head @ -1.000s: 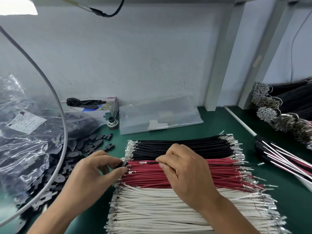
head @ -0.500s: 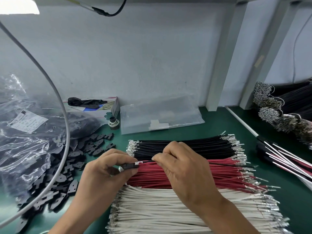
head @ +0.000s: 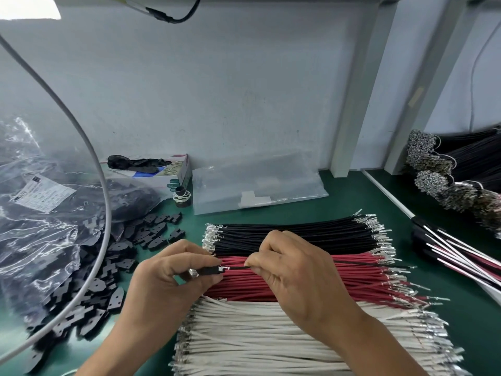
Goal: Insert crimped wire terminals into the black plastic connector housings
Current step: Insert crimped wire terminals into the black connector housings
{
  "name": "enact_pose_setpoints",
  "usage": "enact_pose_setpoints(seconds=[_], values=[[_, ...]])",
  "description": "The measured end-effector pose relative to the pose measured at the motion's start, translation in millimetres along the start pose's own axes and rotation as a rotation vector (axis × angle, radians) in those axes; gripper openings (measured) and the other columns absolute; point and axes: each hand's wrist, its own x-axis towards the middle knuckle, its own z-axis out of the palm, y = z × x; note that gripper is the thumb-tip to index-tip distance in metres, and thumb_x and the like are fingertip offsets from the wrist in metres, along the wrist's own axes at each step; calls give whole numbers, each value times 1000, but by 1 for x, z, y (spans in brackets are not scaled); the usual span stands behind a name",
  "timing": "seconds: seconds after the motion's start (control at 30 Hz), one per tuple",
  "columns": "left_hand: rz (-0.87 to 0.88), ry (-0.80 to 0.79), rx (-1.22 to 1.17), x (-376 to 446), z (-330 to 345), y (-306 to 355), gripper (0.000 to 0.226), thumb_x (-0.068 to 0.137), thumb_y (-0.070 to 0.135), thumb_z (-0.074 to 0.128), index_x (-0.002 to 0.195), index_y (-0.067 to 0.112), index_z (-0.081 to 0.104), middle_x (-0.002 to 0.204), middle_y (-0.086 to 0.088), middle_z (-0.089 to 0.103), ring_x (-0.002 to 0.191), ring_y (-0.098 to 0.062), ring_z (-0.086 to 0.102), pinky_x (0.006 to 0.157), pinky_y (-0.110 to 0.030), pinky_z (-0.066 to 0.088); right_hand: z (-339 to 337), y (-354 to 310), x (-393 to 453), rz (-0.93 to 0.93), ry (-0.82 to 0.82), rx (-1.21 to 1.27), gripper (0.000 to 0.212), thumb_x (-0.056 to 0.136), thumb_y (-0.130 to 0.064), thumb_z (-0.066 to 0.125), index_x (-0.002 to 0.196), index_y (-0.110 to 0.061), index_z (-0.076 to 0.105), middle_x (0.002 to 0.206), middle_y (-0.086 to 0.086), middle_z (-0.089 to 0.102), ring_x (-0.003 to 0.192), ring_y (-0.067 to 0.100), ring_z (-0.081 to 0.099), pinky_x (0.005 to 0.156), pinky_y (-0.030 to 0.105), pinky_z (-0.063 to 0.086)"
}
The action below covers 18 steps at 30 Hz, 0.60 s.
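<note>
The left hand is pinching a black housing while the right hand is pinching a black wire whose terminal is entering it between the grips; wire stacks beneath remain.

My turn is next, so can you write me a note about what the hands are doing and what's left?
Left hand pinches a black housing.
Right hand pinches a black wire whose tip sits at the housing's opening.
Black wires, red wires and white wires lie in rows; loose housings are piled to the left.
Done: wire lined up.
Left: push it in, then fill the rest.
</note>
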Motion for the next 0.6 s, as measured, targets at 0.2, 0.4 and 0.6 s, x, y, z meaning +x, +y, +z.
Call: enact_pose_setpoints(seconds=[0.2,0.4,0.6], values=[[-63,-30,-70,0,0,5,22,63,19,88,79,33,84,81,-2,75,66,-22,66,64,-33,56,0,-1,1,67,-10,108,16,98,-33,59,98,-28,74,88,-16,57,81,2,53,64,25,49],[-55,-9,60,-3,5,10,21,63,24,87,78,37,83,79,10,74,64,-8,64,62,-9,47,8,-7,2,64,-15,61,19,100,-33,54,99,-26,72,91,-16,56,83,2,53,67,20,47],[-43,11,66,-4,7,15,18,62,20,86,79,28,84,77,10,72,66,-6,66,63,-7,46,13,-11,3,43,34,68,11,95,-27,64,90,-21,72,86,-12,57,79,7,53,66,24,49]])
